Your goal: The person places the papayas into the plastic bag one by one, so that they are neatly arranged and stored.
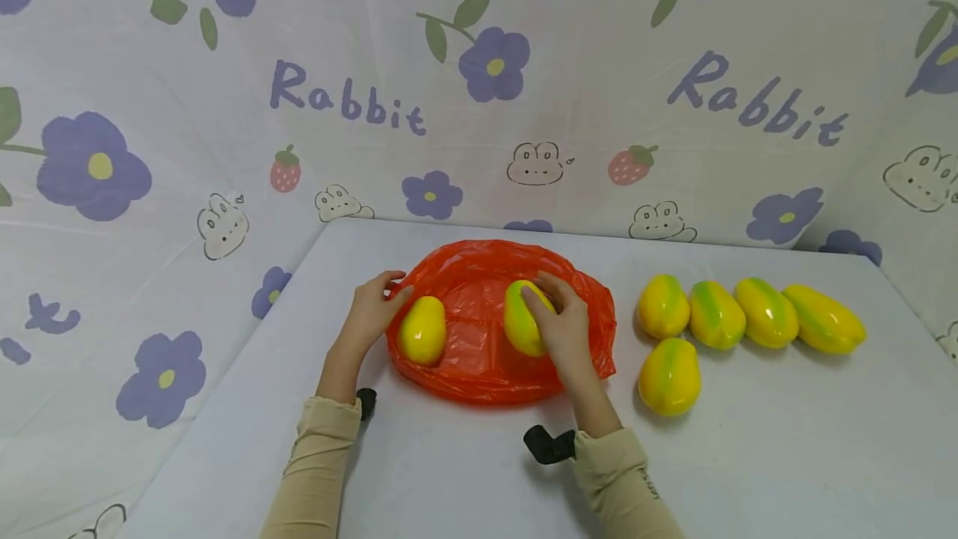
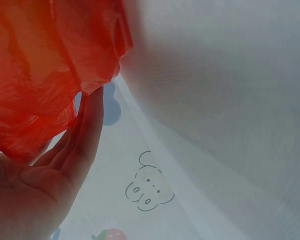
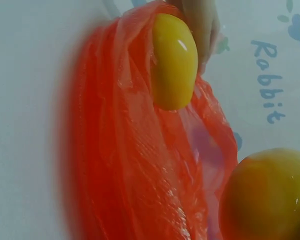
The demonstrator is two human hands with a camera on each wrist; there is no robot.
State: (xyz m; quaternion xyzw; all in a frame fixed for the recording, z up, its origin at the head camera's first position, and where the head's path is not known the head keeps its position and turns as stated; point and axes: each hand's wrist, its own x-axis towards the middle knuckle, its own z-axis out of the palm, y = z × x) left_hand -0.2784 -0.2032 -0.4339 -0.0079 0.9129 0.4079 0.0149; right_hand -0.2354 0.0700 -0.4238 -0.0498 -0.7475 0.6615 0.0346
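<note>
A red plastic bag [image 1: 479, 385] lies spread open on the white table. My left hand [image 1: 372, 310] grips its left rim; in the left wrist view the fingers [image 2: 90, 125] are against the bag's outside. Inside the bag, at the left, is a glossy yellow papaya [image 1: 422, 331]. My right hand [image 1: 566, 327] holds another papaya [image 1: 524, 318], yellow with a green streak, over the bag's right part. Thumb and fingers are on opposite sides of it. In the right wrist view this held papaya [image 3: 265, 200] shows at the lower right, without the hand.
Several more papayas stand right of the bag: a row [image 1: 716, 314] towards the back and one [image 1: 669, 377] in front. A patterned cloth [image 1: 479, 123] hangs behind the table [image 1: 449, 472]. Black camera mounts [image 1: 550, 445] sit at the wrists.
</note>
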